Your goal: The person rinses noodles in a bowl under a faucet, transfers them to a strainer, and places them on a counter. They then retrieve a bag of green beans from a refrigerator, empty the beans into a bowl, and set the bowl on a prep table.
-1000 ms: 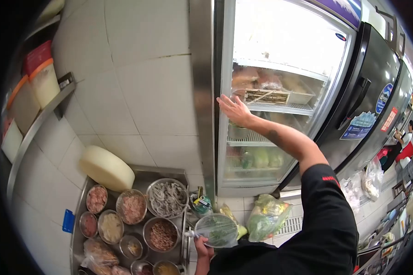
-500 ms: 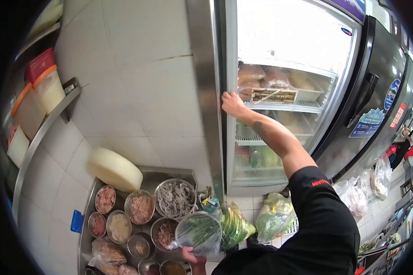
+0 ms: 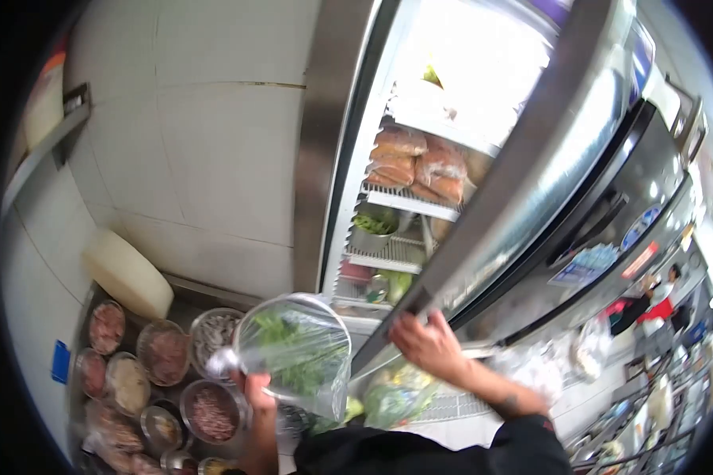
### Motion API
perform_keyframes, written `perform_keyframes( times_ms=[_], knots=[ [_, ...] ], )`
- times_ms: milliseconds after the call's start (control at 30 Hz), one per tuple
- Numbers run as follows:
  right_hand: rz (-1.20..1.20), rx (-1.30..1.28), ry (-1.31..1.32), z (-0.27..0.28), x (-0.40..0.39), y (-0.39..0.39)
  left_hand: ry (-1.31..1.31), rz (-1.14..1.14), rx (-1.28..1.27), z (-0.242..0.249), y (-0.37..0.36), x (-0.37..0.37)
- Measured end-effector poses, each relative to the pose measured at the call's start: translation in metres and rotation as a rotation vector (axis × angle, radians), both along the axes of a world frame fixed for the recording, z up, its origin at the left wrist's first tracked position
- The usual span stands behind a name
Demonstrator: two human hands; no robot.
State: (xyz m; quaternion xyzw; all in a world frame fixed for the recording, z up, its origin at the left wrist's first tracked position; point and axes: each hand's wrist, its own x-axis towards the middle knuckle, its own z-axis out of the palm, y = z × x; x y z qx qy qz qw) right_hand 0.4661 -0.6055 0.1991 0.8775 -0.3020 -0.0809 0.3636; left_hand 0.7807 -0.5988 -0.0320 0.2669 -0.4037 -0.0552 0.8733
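Observation:
My left hand (image 3: pixel 259 393) grips a round container of leafy greens (image 3: pixel 285 344) at its edge. Clear plastic (image 3: pixel 333 388) wraps the container and is bunched up at one side. At the edge of the swung-out refrigerator door (image 3: pixel 483 229) is my right hand (image 3: pixel 428 340), fingers apart and touching or very close to the frame. Inside the refrigerator, bagged orange-brown food (image 3: pixel 420 162) lies on a wire shelf, and a metal pot of greens (image 3: pixel 372 228) stands below it.
To the left, a metal counter holds several bowls of meat, including one of minced meat (image 3: pixel 212 412), and a round pale block (image 3: pixel 127 273). Bagged vegetables (image 3: pixel 400 396) sit on the floor below the door. A dark refrigerator (image 3: pixel 594 229) stands right; a person (image 3: pixel 657 297) is farther back.
The refrigerator door has swung outward to the right, and my right hand has moved down and right along with it. My left hand has raised the wrapped container toward the opening.

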Motion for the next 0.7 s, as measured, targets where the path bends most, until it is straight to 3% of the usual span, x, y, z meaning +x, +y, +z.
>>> perform_keyframes(
  times_ms=[33, 100, 133, 167, 200, 233, 267, 300, 333, 367, 400, 467, 500, 533, 600, 667, 700],
  knots=[
    [0.045, 0.001, -0.022, -0.004, -0.016, 0.018, -0.766, 0.466, 0.066, 0.043, -0.013, 0.008],
    [0.062, 0.123, -0.171, -0.002, -0.04, 0.056, -0.66, 0.303, -0.018, 0.068, -0.052, -0.03],
    [0.078, 0.115, -0.156, 0.0, -0.052, 0.074, -0.498, 0.132, 0.088, 0.045, -0.074, -0.051],
    [0.098, 0.147, -0.128, -0.003, -0.069, 0.087, -0.539, 0.234, 0.001, 0.077, -0.091, -0.078],
    [0.087, 0.115, -0.12, -0.002, -0.079, 0.104, -0.388, 0.102, 0.24, 0.069, -0.113, -0.099],
    [0.103, 0.094, -0.043, -0.003, -0.09, 0.117, -0.427, 0.02, 0.162, 0.114, -0.127, -0.124],
    [0.114, 0.078, 0.03, -0.006, -0.101, 0.13, 0.115, -0.677, 0.372, 0.167, -0.13, -0.154],
    [0.121, 0.031, 0.078, -0.012, -0.112, 0.141, -0.003, -0.781, 0.189, 0.18, -0.167, -0.178],
    [0.126, -0.01, 0.125, -0.016, -0.121, 0.152, -0.151, -0.67, 0.17, 0.21, -0.184, -0.196],
    [0.186, -0.077, 0.351, -0.002, -0.124, 0.157, -0.571, -0.082, -0.186, 0.223, -0.237, -0.22],
    [0.149, -0.081, 0.339, -0.003, -0.131, 0.166, -0.138, -0.669, -0.039, 0.278, -0.226, -0.253],
    [0.147, -0.15, 0.443, -0.008, -0.146, 0.182, -0.287, -0.475, -0.139, 0.353, -0.258, -0.3],
    [0.088, -0.182, 0.33, -0.021, -0.154, 0.195, -0.033, -1.014, 0.252, 0.391, -0.269, -0.319],
    [0.006, -0.095, 0.224, -0.025, -0.157, 0.204, -0.102, -0.842, 0.201, 0.425, -0.274, -0.342],
    [0.007, -0.206, 0.27, -0.027, -0.163, 0.215, -0.159, -0.355, 0.011, 0.447, -0.387, -0.426],
    [-0.043, 0.025, 0.113, -0.074, -0.191, 0.24, -0.015, -0.349, 0.337, 0.493, -0.423, -0.471],
    [-0.042, 0.013, 0.187, -0.034, -0.178, 0.233, -0.012, -0.362, 0.422, 0.504, -0.426, -0.484]
  ],
)
